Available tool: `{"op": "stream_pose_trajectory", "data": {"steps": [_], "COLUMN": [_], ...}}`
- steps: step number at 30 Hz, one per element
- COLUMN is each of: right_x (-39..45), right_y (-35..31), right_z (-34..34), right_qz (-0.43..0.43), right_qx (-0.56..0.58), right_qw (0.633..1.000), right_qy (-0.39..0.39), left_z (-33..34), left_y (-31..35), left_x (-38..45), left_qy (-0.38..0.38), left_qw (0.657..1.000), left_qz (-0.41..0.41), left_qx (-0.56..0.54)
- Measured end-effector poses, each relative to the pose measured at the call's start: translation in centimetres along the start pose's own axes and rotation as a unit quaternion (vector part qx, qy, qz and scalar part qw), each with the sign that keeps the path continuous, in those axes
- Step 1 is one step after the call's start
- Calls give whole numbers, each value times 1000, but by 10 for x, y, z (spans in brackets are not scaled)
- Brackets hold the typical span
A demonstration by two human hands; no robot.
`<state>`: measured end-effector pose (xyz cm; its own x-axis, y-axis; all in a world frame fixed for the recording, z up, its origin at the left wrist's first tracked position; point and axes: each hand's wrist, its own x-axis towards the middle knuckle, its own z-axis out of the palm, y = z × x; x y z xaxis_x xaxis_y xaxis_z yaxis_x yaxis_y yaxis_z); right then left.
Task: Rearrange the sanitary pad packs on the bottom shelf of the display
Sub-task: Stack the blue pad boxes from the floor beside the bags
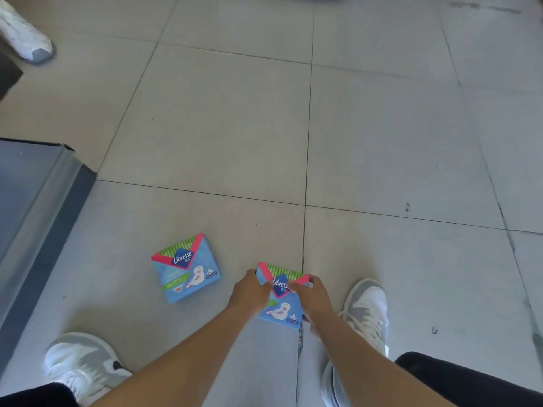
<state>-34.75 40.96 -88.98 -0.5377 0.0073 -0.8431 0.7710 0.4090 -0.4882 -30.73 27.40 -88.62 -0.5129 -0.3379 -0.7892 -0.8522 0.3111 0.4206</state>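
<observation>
Two light-blue sanitary pad packs with a pink band and green-striped top are down on the tiled floor. One pack lies flat and untouched to the left. The other pack is held between both hands: my left hand grips its left edge and my right hand grips its right edge, fingers curled over the top corners. The hands cover part of its sides.
The grey base of the display shelf runs along the left edge. My two grey-and-white sneakers stand on either side. Another person's white shoe is at the far upper left. Grey floor tiles stretch ahead.
</observation>
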Motion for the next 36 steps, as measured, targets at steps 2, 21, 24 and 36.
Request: {"op": "stream_pose_trajectory", "data": {"steps": [2, 21, 24, 36], "right_x": [-7, -232, -287, -486], "right_y": [-1, -197, -230, -317], "right_z": [2, 89, 122, 212], "right_qz": [-19, -403, -489, -689], "right_qx": [12, -56, -97, -224], "right_qw": [1000, 906, 854, 667], "right_qy": [0, -119, -147, -173], "left_z": [-4, -278, -328, -461], "left_y": [0, 2, -10, -33], "left_x": [-7, -195, -245, -437], "left_qy": [8, 200, 269, 531], "left_qw": [1000, 937, 924, 819], "left_qz": [-3, 226, 229, 209], "left_qx": [3, -177, -150, -55]}}
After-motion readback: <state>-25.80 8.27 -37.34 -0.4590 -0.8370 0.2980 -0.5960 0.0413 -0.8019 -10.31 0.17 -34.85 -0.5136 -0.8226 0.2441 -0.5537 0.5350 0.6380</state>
